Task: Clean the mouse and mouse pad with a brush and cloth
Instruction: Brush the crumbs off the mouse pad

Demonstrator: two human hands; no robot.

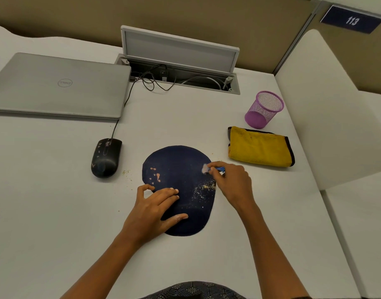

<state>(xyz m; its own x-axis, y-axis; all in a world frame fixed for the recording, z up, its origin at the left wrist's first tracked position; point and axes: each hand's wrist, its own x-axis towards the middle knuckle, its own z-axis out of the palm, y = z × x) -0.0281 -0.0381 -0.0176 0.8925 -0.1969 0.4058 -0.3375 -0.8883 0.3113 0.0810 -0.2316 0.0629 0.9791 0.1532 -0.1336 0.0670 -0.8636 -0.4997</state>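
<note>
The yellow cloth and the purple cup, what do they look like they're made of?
The yellow cloth looks like plush microfiber: fuzzy matte nap, dark stitched edging. The purple cup looks like painted wire mesh, probably metal: see-through lattice with a solid rim.

Your left hand (155,209) and right hand (232,180) were bare: no gloves, rings, watch or bands in view. Nails were short, pale at the tips on the left fingers (174,190). Both forearms were uncovered right down to the bottom edge of the frame, no sleeve visible on either. Only clothing in shot was a strip of dark patterned fabric (193,291) at bottom centre, grey-blue with a repeating geometric, hexagon-like print. Couldn't tell what garment it was.
</note>
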